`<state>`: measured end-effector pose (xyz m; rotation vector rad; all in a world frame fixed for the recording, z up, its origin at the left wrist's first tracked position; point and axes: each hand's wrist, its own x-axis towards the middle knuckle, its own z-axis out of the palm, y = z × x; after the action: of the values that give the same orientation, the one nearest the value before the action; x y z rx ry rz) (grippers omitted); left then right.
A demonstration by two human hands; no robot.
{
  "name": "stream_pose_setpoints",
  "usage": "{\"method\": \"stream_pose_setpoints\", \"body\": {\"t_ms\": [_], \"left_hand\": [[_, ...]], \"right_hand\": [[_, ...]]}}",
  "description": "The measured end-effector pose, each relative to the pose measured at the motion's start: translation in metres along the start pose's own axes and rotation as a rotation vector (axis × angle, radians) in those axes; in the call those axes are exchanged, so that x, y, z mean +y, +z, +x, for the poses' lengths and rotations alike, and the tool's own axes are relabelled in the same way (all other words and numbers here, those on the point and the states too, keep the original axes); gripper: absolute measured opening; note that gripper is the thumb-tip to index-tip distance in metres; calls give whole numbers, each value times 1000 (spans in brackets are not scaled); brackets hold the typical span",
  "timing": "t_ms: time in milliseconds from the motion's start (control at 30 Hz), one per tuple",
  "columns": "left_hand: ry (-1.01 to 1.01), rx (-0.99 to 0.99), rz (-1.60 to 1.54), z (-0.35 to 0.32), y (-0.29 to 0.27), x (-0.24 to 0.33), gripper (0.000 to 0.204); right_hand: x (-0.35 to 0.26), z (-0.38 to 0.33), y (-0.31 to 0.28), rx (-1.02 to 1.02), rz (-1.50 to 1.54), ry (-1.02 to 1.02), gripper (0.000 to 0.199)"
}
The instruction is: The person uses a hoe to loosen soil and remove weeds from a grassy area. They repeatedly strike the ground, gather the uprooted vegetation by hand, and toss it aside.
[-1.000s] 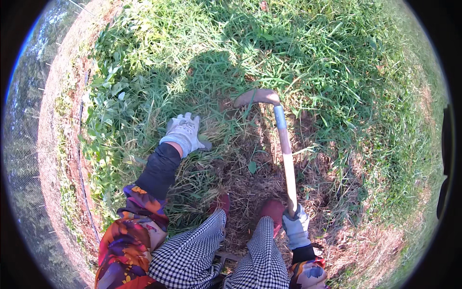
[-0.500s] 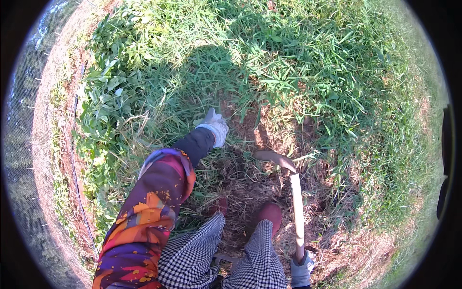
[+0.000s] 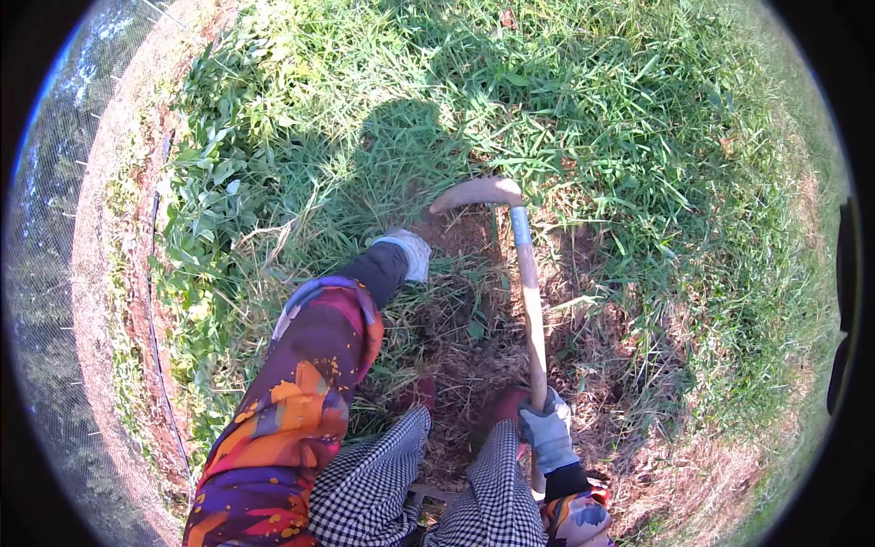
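My right hand (image 3: 549, 432), in a grey-white work glove, is wrapped round the long wooden handle of a sickle (image 3: 531, 305). The tool's curved, soil-brown blade (image 3: 478, 190) reaches left from the handle's far end, over grass and bare soil. My left hand (image 3: 415, 253), in a pale glove, is low in the grass (image 3: 346, 214), just nearer to me than the blade's tip. Its fingers look curled in on the grass, though they are mostly hidden under the glove's back.
My reddish boots (image 3: 421, 394) stand on cut, dry grass and soil. Leafy plants (image 3: 205, 182) grow on the left beside a dark hose (image 3: 153, 301), with mesh netting (image 3: 50, 301) beyond. Tall green grass (image 3: 656, 164) spreads ahead and right. My shadow falls across it.
My right hand has moved forward with the sickle, carrying its blade away from me and slightly left, near my left hand. My left hand has stayed about in place, its wrist turned slightly.
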<state>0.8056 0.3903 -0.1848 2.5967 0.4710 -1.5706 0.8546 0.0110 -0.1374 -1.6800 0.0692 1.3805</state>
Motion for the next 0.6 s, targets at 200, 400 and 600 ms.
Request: {"method": "stream_pose_setpoints", "body": {"t_ms": [200, 400, 600], "left_hand": [[34, 138, -13, -13, 2, 6, 48], [-25, -13, -11, 7, 12, -5, 44], [-48, -23, -10, -25, -4, 17, 40]], "right_hand": [[20, -2, -5, 46, -87, -28, 28], [14, -3, 0, 24, -186, -48, 39], [38, 3, -9, 74, -212, -65, 36]]}}
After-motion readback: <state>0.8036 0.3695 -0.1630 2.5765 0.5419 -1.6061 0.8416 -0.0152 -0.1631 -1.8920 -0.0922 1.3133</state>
